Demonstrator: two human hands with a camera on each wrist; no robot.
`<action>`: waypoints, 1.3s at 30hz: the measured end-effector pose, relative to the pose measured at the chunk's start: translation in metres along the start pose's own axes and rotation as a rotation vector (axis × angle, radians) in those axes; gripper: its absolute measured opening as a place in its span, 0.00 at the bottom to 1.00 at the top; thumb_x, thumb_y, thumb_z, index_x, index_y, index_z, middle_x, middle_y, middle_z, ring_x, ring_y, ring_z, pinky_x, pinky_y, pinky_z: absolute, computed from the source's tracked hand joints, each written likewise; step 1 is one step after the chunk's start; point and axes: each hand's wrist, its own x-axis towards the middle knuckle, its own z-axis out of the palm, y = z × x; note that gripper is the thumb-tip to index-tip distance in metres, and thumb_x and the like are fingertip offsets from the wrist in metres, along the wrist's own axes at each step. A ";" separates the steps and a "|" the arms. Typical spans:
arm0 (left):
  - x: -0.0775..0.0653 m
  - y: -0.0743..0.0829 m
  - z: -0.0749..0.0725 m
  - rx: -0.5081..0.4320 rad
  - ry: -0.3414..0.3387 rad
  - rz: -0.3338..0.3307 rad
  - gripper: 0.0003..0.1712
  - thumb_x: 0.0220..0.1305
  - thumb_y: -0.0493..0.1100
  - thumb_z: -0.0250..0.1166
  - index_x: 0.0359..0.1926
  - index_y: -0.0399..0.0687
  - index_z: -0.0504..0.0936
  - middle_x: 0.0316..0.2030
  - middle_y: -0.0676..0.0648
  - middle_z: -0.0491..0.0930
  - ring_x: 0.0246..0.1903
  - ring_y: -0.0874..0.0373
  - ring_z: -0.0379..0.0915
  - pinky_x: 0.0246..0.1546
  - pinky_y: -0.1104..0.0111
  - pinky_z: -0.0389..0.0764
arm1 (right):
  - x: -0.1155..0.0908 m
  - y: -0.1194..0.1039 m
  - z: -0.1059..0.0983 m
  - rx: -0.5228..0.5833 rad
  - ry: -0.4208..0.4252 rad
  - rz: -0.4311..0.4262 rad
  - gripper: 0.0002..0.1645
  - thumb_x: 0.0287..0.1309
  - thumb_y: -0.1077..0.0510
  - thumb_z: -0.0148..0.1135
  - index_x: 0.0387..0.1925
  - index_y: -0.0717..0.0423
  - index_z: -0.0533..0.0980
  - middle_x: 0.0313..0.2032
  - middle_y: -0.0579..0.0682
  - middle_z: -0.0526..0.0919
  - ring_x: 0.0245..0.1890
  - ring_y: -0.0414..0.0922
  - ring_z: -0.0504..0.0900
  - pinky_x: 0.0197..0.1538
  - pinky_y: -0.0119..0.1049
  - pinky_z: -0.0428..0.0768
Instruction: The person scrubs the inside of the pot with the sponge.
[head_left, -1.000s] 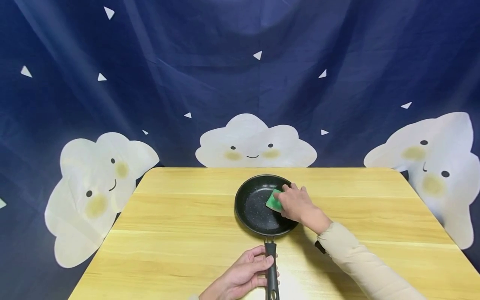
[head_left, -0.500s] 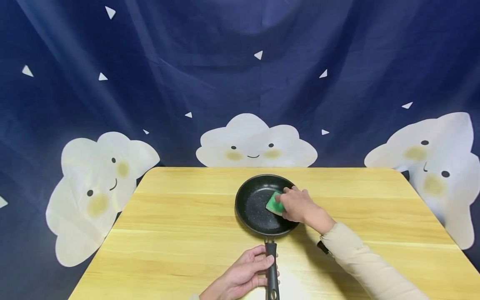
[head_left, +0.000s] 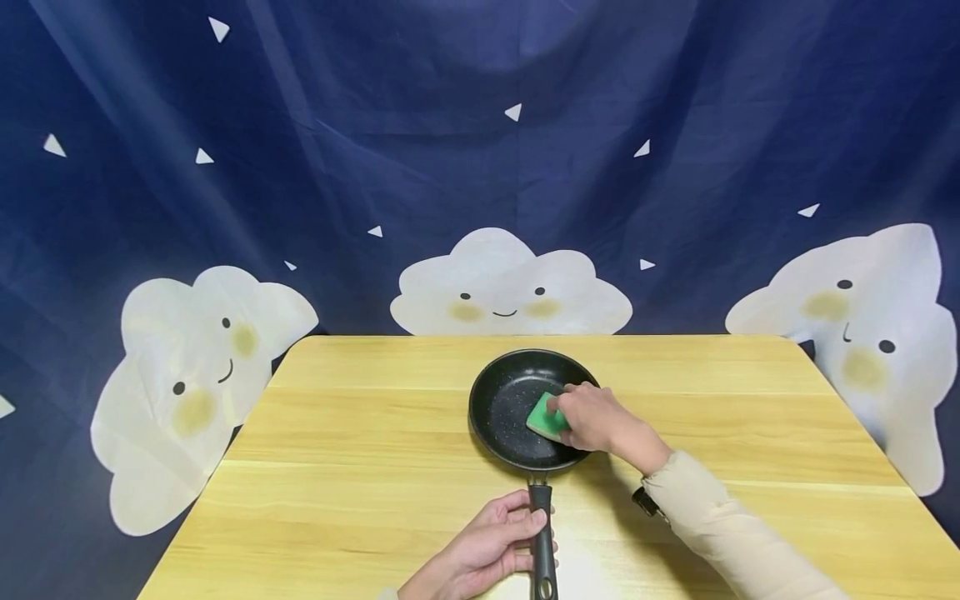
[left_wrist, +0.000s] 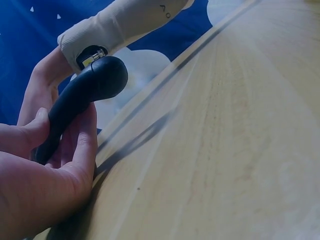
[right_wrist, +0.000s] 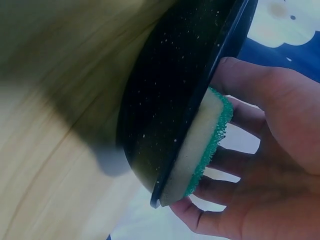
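Note:
A black speckled frying pan (head_left: 504, 417) is on the wooden table, its handle (head_left: 543, 542) pointing toward me. My left hand (head_left: 487, 546) grips that handle, thumb on top and fingers passing beneath; the left wrist view shows the curved handle end (left_wrist: 95, 82) rising out of the hand. Inside the pan, right of its middle, my right hand (head_left: 596, 421) holds a green-topped sponge (head_left: 545, 419). From the right wrist view, the sponge (right_wrist: 197, 150) has a pale layer under the green scouring side, and the fingers reach around it. The pan's wall (right_wrist: 165, 95) hides the sponge's underside.
The light wooden table (head_left: 360, 467) extends to both sides of the pan. Behind it hangs a dark blue curtain (head_left: 450, 150) printed with white clouds and triangles. A beige sleeve (head_left: 735, 525) covers the right forearm, with a dark device (head_left: 647, 502) at the wrist.
My right hand and the sponge have slid a short way toward me and slightly left within the pan. The left hand keeps its grip, and the pan has stayed put.

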 end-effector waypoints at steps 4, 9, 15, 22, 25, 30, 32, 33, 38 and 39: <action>0.000 0.001 0.000 -0.003 -0.004 -0.009 0.13 0.76 0.38 0.60 0.57 0.40 0.73 0.40 0.50 0.78 0.40 0.58 0.81 0.42 0.65 0.87 | -0.002 0.000 0.003 0.015 0.012 -0.011 0.17 0.45 0.64 0.78 0.40 0.55 0.83 0.31 0.50 0.79 0.35 0.55 0.80 0.31 0.55 0.82; 0.000 0.001 -0.001 -0.001 -0.009 -0.006 0.13 0.76 0.38 0.59 0.57 0.40 0.73 0.40 0.49 0.77 0.40 0.58 0.81 0.42 0.65 0.86 | -0.005 0.000 0.005 0.032 0.015 -0.043 0.16 0.47 0.63 0.78 0.40 0.54 0.83 0.33 0.50 0.80 0.36 0.55 0.81 0.35 0.54 0.82; 0.000 0.002 -0.002 -0.008 -0.013 -0.018 0.13 0.76 0.38 0.60 0.57 0.40 0.73 0.41 0.49 0.78 0.40 0.58 0.81 0.42 0.65 0.86 | -0.004 -0.003 0.007 0.096 0.009 -0.066 0.17 0.48 0.64 0.77 0.42 0.57 0.84 0.37 0.54 0.84 0.37 0.52 0.81 0.43 0.51 0.83; 0.000 0.003 -0.002 -0.006 -0.023 -0.027 0.13 0.76 0.39 0.60 0.57 0.41 0.73 0.40 0.50 0.77 0.40 0.58 0.80 0.41 0.66 0.86 | -0.003 -0.009 0.008 0.133 -0.012 -0.037 0.16 0.51 0.63 0.77 0.44 0.58 0.85 0.40 0.54 0.85 0.42 0.53 0.82 0.48 0.51 0.82; 0.000 0.003 -0.002 -0.008 -0.023 -0.026 0.13 0.76 0.39 0.60 0.57 0.41 0.73 0.40 0.50 0.77 0.40 0.58 0.81 0.41 0.66 0.86 | -0.003 -0.011 0.007 0.154 -0.024 -0.019 0.16 0.51 0.62 0.77 0.44 0.58 0.85 0.40 0.53 0.86 0.42 0.51 0.82 0.48 0.50 0.82; 0.000 0.002 -0.004 -0.007 -0.031 -0.021 0.14 0.76 0.40 0.61 0.58 0.41 0.73 0.40 0.50 0.77 0.40 0.58 0.81 0.41 0.65 0.86 | -0.002 -0.015 0.006 0.192 -0.054 0.027 0.16 0.52 0.61 0.76 0.44 0.57 0.85 0.41 0.53 0.86 0.41 0.50 0.80 0.47 0.50 0.81; 0.000 0.001 -0.004 -0.005 -0.033 -0.019 0.14 0.76 0.40 0.61 0.57 0.42 0.73 0.41 0.50 0.77 0.41 0.58 0.81 0.41 0.65 0.86 | -0.001 -0.016 0.006 0.202 -0.060 0.039 0.15 0.52 0.61 0.76 0.44 0.56 0.85 0.42 0.53 0.85 0.40 0.49 0.79 0.46 0.50 0.81; 0.000 0.001 -0.005 -0.004 -0.033 -0.019 0.13 0.76 0.40 0.61 0.57 0.42 0.73 0.41 0.50 0.77 0.41 0.58 0.81 0.41 0.65 0.86 | -0.001 -0.016 0.007 0.205 -0.065 0.042 0.15 0.53 0.61 0.76 0.44 0.56 0.85 0.42 0.53 0.85 0.40 0.49 0.79 0.45 0.50 0.81; 0.000 0.002 -0.005 -0.002 -0.031 -0.024 0.13 0.76 0.40 0.61 0.57 0.43 0.73 0.41 0.50 0.77 0.41 0.57 0.81 0.42 0.64 0.86 | 0.000 -0.017 0.008 0.223 -0.071 0.031 0.15 0.53 0.60 0.76 0.44 0.54 0.85 0.41 0.52 0.84 0.39 0.48 0.77 0.43 0.48 0.79; 0.000 0.002 -0.005 -0.002 -0.031 -0.026 0.13 0.76 0.40 0.61 0.57 0.43 0.73 0.41 0.50 0.77 0.41 0.57 0.81 0.42 0.64 0.86 | 0.000 -0.017 0.008 0.231 -0.073 0.029 0.15 0.53 0.59 0.76 0.45 0.54 0.85 0.40 0.51 0.84 0.39 0.48 0.76 0.43 0.48 0.79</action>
